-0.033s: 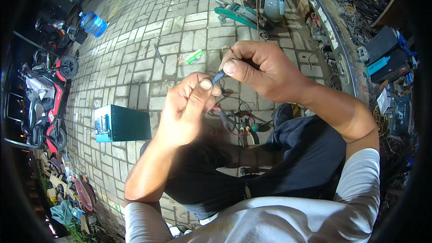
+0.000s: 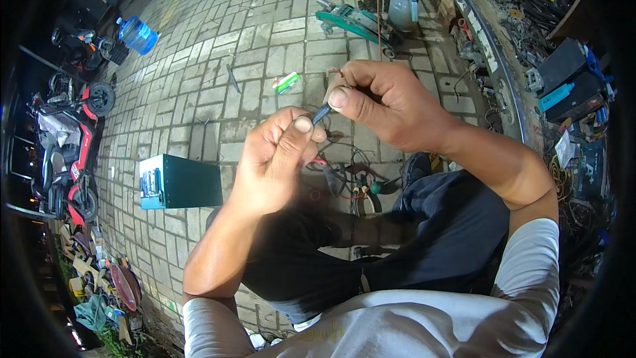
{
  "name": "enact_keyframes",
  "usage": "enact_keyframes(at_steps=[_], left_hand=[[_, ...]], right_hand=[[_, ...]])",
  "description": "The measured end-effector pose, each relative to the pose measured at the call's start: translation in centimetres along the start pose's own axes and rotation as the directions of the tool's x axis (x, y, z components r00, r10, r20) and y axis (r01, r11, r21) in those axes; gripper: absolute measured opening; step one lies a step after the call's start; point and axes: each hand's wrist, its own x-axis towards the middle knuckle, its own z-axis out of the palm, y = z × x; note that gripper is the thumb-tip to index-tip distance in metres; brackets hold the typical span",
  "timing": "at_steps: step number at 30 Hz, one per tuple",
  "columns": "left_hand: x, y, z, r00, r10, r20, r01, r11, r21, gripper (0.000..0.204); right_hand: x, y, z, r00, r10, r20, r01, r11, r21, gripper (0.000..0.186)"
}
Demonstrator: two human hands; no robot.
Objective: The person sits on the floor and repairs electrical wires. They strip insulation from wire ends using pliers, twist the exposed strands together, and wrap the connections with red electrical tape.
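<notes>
Between my hands stretches a short dark cable (image 2: 322,113). My left hand (image 2: 279,152) pinches its lower end between thumb and bent fingers. The upper end is gripped by the thumb and curled fingers of my right hand (image 2: 384,103). Thin copper-coloured strands (image 2: 336,71) stick up beside the right fingertips; whether they belong to the cable I cannot tell. Below the hands, on the paving between my legs, lie pliers (image 2: 366,195) and loose red and black leads (image 2: 342,190), partly covered by my left hand.
A dark green box (image 2: 189,182) stands at left. Ahead lie a small green-and-white packet (image 2: 287,83) and a green floor jack (image 2: 351,20), near a grey gas cylinder (image 2: 403,10). A blue water bottle (image 2: 137,36) and a red scooter (image 2: 80,152) are far left. Clutter lines the right.
</notes>
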Motion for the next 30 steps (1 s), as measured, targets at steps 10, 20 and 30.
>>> enact_keyframes(at_steps=[10, 20, 30], left_hand=[[0.2, 0.1, -0.3, 0.999, 0.029, 0.023, -0.027, 0.998, -0.056, 0.02], [0.6, -0.5, 0.7, 0.922, 0.324, -0.212, -0.253, 0.919, 0.304, 0.016], [0.6, -0.3, 0.9, 0.828, 0.55, -0.111, -0.354, 0.665, 0.658, 0.017]], right_hand=[[0.1, 0.0, 0.2, 0.999, 0.03, -0.043, -0.034, 0.996, -0.087, 0.029], [0.1, 0.0, 0.7, 0.998, -0.044, -0.034, 0.036, 0.979, -0.202, 0.026], [-0.1, -0.2, 1.8, 0.989, 0.099, -0.114, -0.109, 0.99, -0.086, 0.028]])
